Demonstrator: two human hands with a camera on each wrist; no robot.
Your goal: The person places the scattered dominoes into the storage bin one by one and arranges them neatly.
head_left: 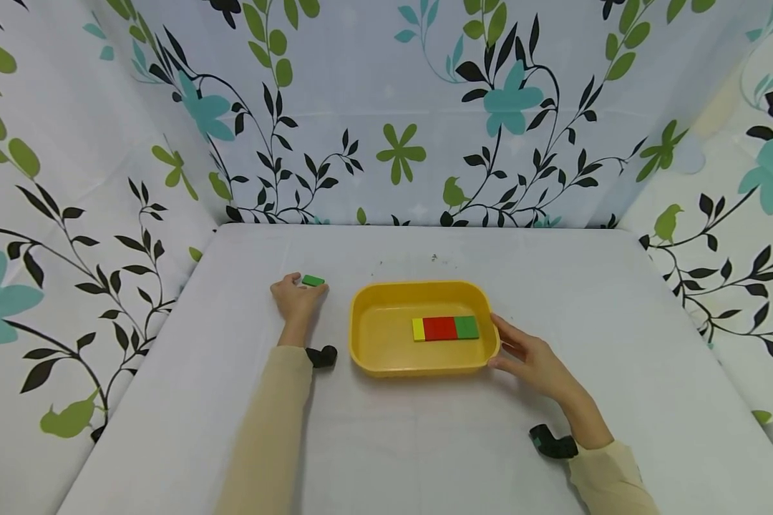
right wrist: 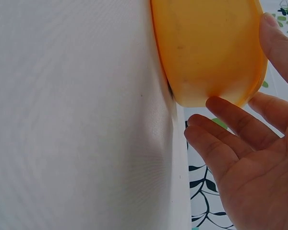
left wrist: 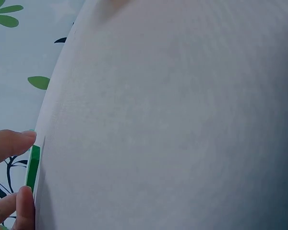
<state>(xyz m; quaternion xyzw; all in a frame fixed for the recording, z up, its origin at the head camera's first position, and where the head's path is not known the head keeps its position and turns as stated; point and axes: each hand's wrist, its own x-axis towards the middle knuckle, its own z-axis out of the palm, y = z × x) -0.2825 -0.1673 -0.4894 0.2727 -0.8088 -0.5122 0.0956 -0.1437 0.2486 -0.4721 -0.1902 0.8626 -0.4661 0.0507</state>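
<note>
My left hand (head_left: 294,299) is at the left of the table, beyond the tray's left end. Its thumb and fingertips pinch a small flat green block (head_left: 313,281) by its ends. In the left wrist view the green block (left wrist: 33,167) sits between the fingertips, close over the white cloth. A yellow plastic tray (head_left: 386,363) stands mid-table. Inside it, toward the right, a yellow block (head_left: 419,330), a red part (head_left: 440,328) and a green block (head_left: 467,327) lie in a row. My right hand (head_left: 533,360) touches the tray's right end with loosely spread fingers.
A white cloth covers the table (head_left: 386,443). Leaf-patterned curtains (head_left: 386,107) rise behind and on both sides. Black camera mounts (head_left: 554,442) are strapped at both wrists. A few dark specks (head_left: 434,257) mark the cloth behind the tray.
</note>
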